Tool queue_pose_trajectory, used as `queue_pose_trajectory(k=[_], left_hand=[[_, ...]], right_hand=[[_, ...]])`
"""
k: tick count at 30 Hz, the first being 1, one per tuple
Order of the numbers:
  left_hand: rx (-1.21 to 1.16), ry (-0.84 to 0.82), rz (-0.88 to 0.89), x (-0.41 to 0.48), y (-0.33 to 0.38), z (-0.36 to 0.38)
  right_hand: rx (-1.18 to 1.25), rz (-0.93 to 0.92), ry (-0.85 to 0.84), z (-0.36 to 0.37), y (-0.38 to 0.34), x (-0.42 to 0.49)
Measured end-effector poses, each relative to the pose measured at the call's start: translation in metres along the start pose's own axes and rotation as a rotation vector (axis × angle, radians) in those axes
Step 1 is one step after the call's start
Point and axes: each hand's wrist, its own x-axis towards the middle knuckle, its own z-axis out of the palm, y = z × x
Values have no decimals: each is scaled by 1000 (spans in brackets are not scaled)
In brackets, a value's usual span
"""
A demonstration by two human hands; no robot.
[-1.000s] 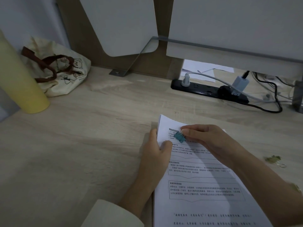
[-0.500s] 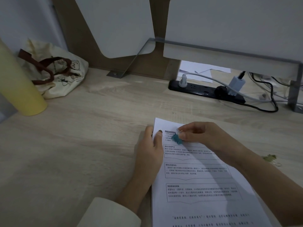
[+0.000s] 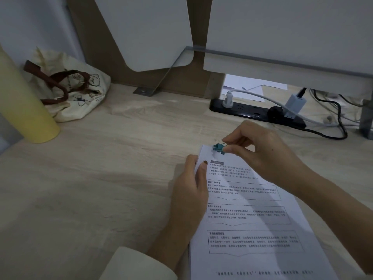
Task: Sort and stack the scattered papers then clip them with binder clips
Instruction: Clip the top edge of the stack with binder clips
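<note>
The right hand pinches a teal binder clip between thumb and forefinger at the paper stack's top edge. The left hand grips the stack's left edge, thumb on top.

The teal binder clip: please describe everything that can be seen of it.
The binder clip is small and teal, with thin wire handles. The right hand pinches them between thumb and forefinger, the body sticking out to the left. It is at the top edge of the paper stack, near the top left corner. Whether it grips the sheets cannot be told.
</note>
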Motion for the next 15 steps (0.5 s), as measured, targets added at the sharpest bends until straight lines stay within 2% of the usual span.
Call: queue_pose_trajectory(k=[5, 15], left_hand=[[-41, -22, -16, 0, 2, -1], [-193, -123, -73, 4, 8, -8]], right_hand=[[-37, -80, -25, -2, -5, 11], [-65, -153, -246, -22, -7, 33]])
